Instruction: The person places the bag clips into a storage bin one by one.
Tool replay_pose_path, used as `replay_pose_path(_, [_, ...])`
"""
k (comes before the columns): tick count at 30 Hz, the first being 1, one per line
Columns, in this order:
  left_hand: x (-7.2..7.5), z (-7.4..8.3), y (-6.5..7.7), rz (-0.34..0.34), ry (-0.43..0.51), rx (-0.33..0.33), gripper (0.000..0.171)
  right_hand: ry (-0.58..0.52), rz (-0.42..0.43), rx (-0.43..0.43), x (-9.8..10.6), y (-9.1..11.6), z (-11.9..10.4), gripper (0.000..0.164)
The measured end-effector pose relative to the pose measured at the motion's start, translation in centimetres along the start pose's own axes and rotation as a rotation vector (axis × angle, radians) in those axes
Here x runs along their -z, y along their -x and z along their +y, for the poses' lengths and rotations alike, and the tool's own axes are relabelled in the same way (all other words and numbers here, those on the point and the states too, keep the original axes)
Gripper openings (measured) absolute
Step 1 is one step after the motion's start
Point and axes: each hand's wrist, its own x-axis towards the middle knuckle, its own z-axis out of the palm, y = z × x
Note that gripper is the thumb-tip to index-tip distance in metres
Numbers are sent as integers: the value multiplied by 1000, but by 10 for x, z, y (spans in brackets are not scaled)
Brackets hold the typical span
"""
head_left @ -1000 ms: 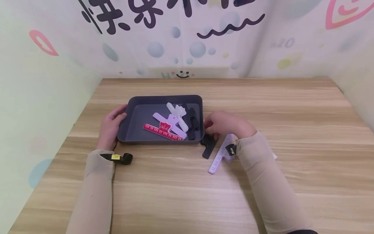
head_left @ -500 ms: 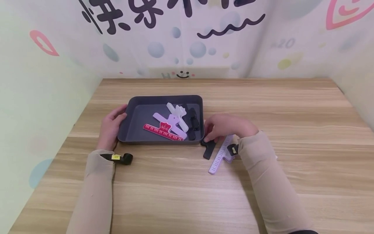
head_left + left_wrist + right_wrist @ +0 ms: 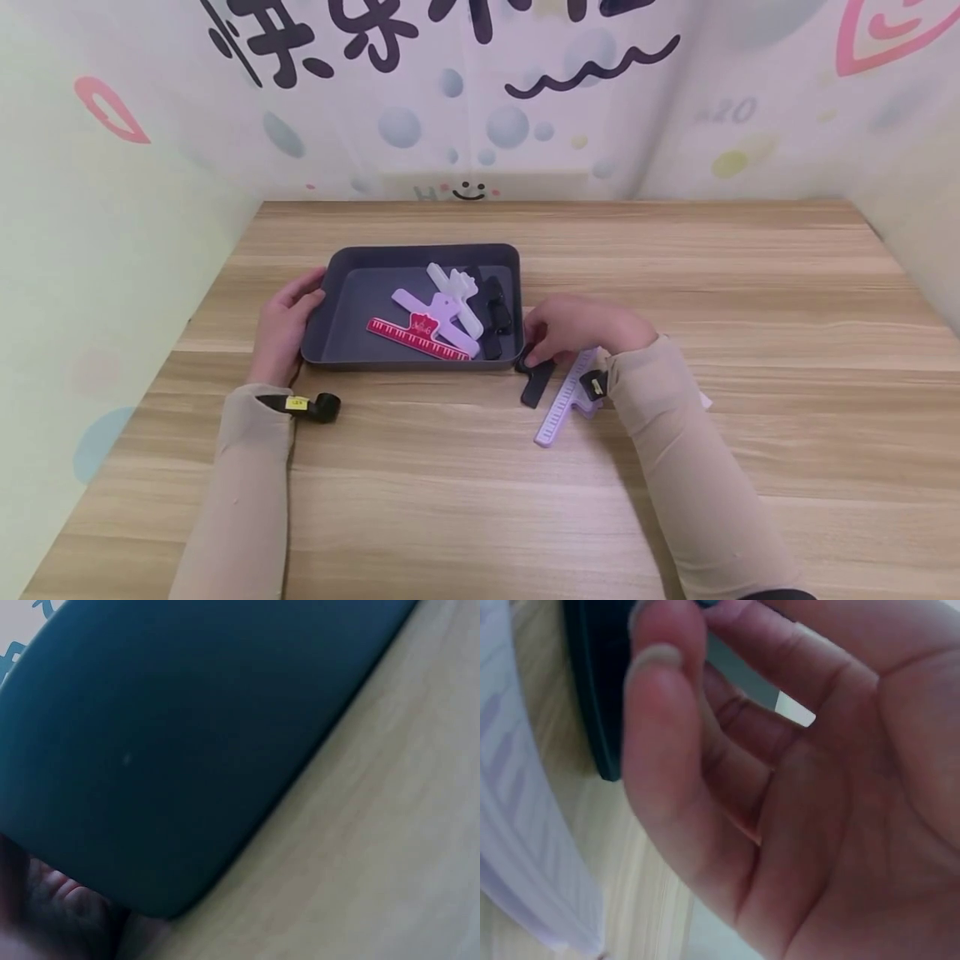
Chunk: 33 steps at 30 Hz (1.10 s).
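Note:
A dark grey tray [image 3: 360,364] sits on the wooden table, with my left hand [image 3: 281,327] holding its left side. Inside the tray, a red piano-key clip [image 3: 417,337], a lilac clip [image 3: 446,310], a white clip [image 3: 459,292] and black clips [image 3: 495,310] lie toward the right. At the tray's front right corner, my right hand [image 3: 585,323] pinches a black clip [image 3: 537,385] between thumb and fingers; its bar still lies by the table. In the right wrist view the fingertips [image 3: 660,697] partly hide that clip.
A lilac piano-key clip [image 3: 561,408] lies just right of the black one, partly under the right wrist. A bit of something white [image 3: 706,401] shows beyond the right sleeve. A printed cloth wall [image 3: 480,142] stands behind the table.
The right thumb has come down onto the black clip, and the fingers have closed on it. The left hand and tray have stayed put.

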Motion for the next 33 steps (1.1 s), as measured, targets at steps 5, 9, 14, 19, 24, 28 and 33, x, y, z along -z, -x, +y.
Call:
replay_pose_path(5, [1,-1,0,6,16,-15,38,17,54,-2,2,0,7,16])
replay_pose_path(9, [1,-2,0,8,26,-17,39,37,115,-11,6,2,13,17])
replay_pose_path(14, [0,-2,0,3,36,-14,39,40,153,16,9,4,20,13])
replay_pose_path(19, [0,-2,-1,3,36,-23,40,38,178,52,13,9,27,11])
replay_pose_path(24, [0,-2,-1,-2,36,-24,39,8,218,32,18,16,35,10])
replay_pose_path(28, [-1,-2,-1,-2,19,-22,39,-21,264,2,23,22,40,9])
replay_pose_path(33, [0,-2,-1,1,28,-17,38,-39,314,-56,28,27,42,11])
